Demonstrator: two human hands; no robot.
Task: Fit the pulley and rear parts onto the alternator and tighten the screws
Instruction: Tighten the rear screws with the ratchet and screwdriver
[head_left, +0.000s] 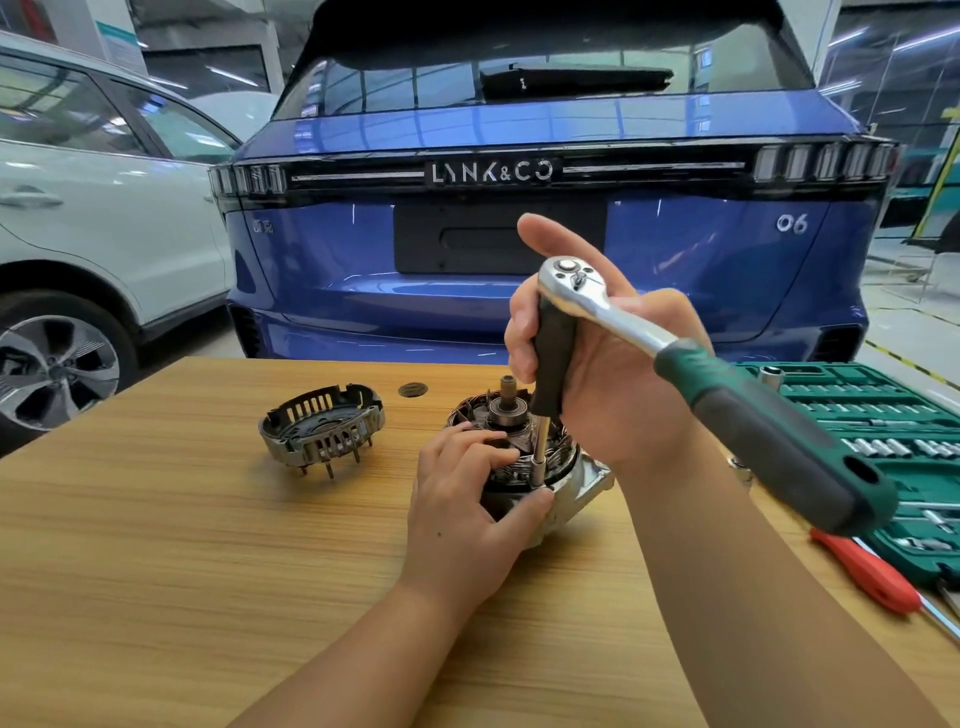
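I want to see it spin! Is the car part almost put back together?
Not yet. Done: the round metal alternator body stands on the wooden table with its shaft up. In hand: the left hand steadies it while the right hand holds the green-handled ratchet wrench upright, its socket on a screw at the rim. Left: the slotted grey metal rear cover lies apart, unfitted.

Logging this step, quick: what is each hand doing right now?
Left hand: grips the alternator on the table.
Right hand: holds the ratchet extension, socket down on the alternator.
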